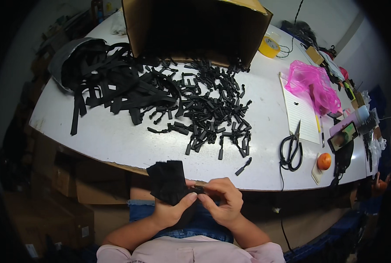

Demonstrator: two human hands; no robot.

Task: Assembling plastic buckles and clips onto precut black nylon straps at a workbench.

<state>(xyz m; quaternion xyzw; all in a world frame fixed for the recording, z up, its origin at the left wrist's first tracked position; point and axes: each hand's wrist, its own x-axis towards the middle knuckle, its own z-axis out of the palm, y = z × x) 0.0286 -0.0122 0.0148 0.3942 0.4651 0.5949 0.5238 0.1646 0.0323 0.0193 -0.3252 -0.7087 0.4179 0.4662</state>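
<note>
Over my lap, just off the table's near edge, my left hand [171, 214] is closed on a stack of black fabric strips [167, 180], which fan upward from it. My right hand [226, 202] meets it thumb to thumb, fingers bent in a pinch on a small dark piece [198, 189]; its exact kind is too small to tell. Beyond the hands lies a broad pile of small black pieces with rectangular ends and short loops [213, 105]. One such piece [244, 166] lies apart, close to the front edge.
Black straps [129, 94] spill from a grey bag [66, 61] at left. An open cardboard box [132, 33] stands behind the pile. To the right are black scissors [291, 151], a lined notepad [302, 120], a pink plastic bag [311, 83], yellow tape [269, 47], an orange fruit [324, 161] and a phone [343, 136].
</note>
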